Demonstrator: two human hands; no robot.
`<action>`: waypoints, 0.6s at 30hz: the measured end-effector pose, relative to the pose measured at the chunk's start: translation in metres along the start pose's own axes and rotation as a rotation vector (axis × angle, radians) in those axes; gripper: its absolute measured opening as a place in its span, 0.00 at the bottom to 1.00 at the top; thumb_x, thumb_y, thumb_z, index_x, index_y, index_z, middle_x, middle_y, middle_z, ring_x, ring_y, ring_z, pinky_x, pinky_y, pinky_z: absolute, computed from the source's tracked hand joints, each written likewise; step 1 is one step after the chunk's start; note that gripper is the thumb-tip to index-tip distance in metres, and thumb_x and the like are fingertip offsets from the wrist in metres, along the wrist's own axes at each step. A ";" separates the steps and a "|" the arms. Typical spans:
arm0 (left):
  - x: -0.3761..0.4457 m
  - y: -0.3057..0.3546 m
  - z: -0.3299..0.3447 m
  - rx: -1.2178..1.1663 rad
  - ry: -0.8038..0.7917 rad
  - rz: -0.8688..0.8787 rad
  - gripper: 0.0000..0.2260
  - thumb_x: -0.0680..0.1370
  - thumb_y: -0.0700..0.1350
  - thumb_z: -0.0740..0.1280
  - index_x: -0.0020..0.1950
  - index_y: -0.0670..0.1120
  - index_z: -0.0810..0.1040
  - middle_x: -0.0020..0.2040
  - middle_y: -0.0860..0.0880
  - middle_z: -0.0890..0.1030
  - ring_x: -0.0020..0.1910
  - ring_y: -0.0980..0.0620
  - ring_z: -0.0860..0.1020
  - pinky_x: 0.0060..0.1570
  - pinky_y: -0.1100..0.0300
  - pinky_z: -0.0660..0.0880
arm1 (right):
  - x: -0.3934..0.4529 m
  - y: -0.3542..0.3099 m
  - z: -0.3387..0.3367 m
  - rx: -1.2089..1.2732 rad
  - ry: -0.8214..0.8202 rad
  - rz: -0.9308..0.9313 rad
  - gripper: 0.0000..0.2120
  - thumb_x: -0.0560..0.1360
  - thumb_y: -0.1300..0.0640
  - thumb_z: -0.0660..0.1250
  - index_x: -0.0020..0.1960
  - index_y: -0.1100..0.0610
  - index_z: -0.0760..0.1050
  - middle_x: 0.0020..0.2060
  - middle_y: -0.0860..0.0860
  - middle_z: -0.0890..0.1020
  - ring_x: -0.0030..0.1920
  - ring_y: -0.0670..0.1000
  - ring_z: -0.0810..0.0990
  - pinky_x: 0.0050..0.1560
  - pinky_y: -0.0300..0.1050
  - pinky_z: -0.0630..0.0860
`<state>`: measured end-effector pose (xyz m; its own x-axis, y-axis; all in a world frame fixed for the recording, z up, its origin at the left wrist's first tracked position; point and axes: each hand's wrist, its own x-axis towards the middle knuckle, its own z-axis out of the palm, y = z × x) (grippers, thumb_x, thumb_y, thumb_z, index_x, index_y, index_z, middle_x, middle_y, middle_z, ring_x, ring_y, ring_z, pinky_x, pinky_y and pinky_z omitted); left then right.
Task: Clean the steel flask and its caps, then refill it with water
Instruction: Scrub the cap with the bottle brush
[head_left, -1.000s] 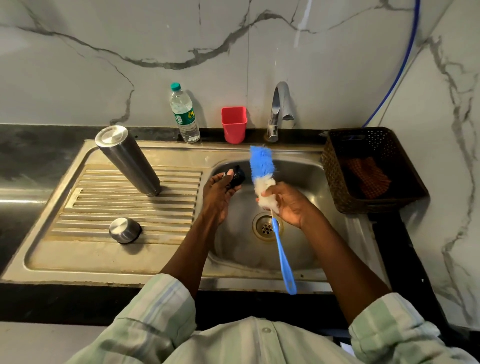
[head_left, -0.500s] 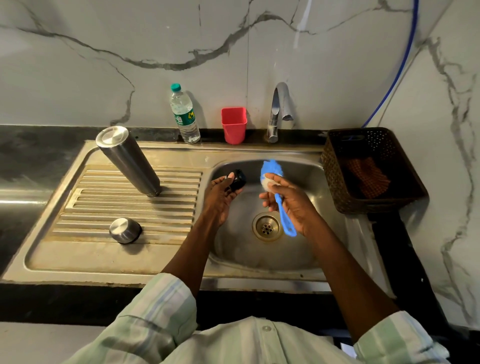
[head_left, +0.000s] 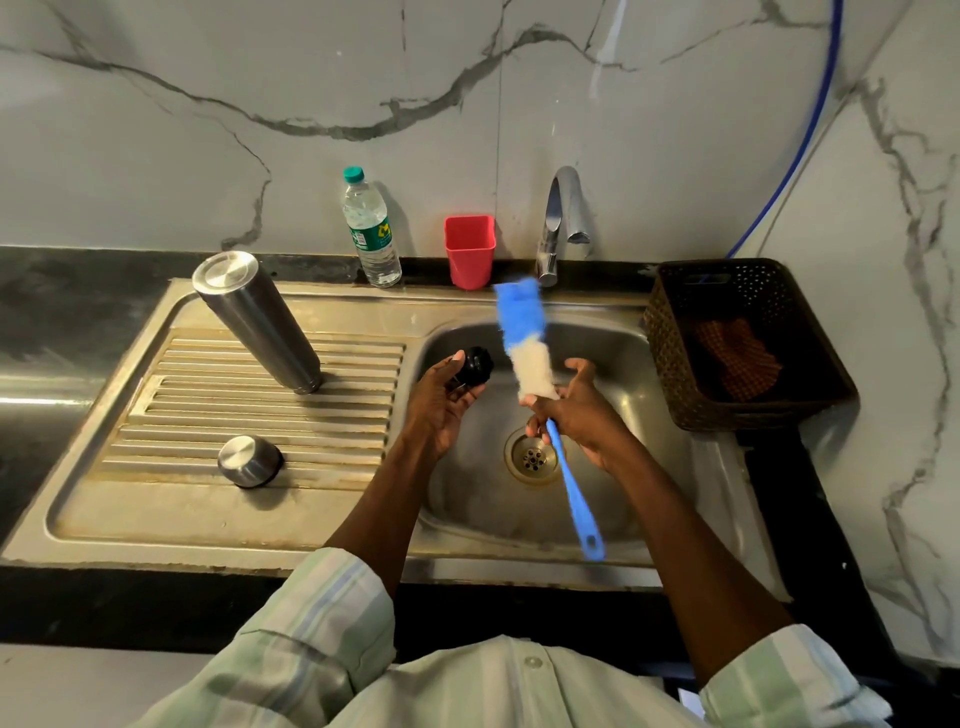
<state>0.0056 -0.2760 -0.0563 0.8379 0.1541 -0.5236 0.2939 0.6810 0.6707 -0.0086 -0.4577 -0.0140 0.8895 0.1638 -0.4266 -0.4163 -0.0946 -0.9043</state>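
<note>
The steel flask (head_left: 257, 322) stands upside down on the ribbed drainboard (head_left: 208, 499), left of the sink basin (head_left: 644, 358). Its steel outer cap (head_left: 249, 460) rests on the drainboard nearer to me. Over the basin, my left hand (head_left: 441, 402) holds the small black inner cap (head_left: 477, 367) at the fingertips. Just right of it, my right hand (head_left: 579, 410) grips a bottle brush (head_left: 522, 338) where the bristles meet the blue handle. The blue and white bristle head points up toward the tap and the handle hangs down toward me.
A chrome tap (head_left: 558, 223) stands behind the basin, with no water running. A plastic water bottle (head_left: 370, 228) and a red cup (head_left: 469, 249) line the back ledge. A dark woven basket (head_left: 737, 343) with a checked cloth sits right of the sink.
My right hand has swung the brush from lying across the basin back to upright, bristle head up near the tap. My left hand with the black cap has stayed in place.
</note>
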 end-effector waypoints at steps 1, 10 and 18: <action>0.001 0.000 -0.001 -0.014 0.001 -0.008 0.18 0.78 0.42 0.70 0.66 0.37 0.75 0.62 0.36 0.79 0.61 0.41 0.80 0.50 0.54 0.81 | 0.001 0.001 0.003 -0.027 0.022 -0.025 0.22 0.78 0.63 0.67 0.65 0.56 0.59 0.50 0.59 0.80 0.27 0.53 0.79 0.25 0.43 0.72; 0.001 0.000 0.006 -0.175 0.014 -0.068 0.14 0.81 0.42 0.64 0.64 0.37 0.75 0.58 0.37 0.80 0.57 0.41 0.80 0.57 0.46 0.78 | -0.015 0.025 0.044 -0.500 0.262 -0.237 0.14 0.83 0.52 0.57 0.65 0.55 0.70 0.49 0.50 0.79 0.48 0.52 0.78 0.44 0.44 0.70; -0.009 0.006 0.023 -0.287 -0.062 -0.080 0.06 0.82 0.38 0.63 0.56 0.37 0.76 0.52 0.36 0.81 0.54 0.39 0.81 0.65 0.42 0.73 | -0.004 0.023 0.046 -0.551 0.444 -0.213 0.15 0.83 0.49 0.56 0.49 0.58 0.75 0.45 0.57 0.82 0.45 0.60 0.80 0.43 0.52 0.75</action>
<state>0.0099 -0.2894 -0.0355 0.8463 0.0536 -0.5301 0.2260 0.8649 0.4482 -0.0306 -0.4155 -0.0342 0.9816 -0.1682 -0.0904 -0.1751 -0.6035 -0.7779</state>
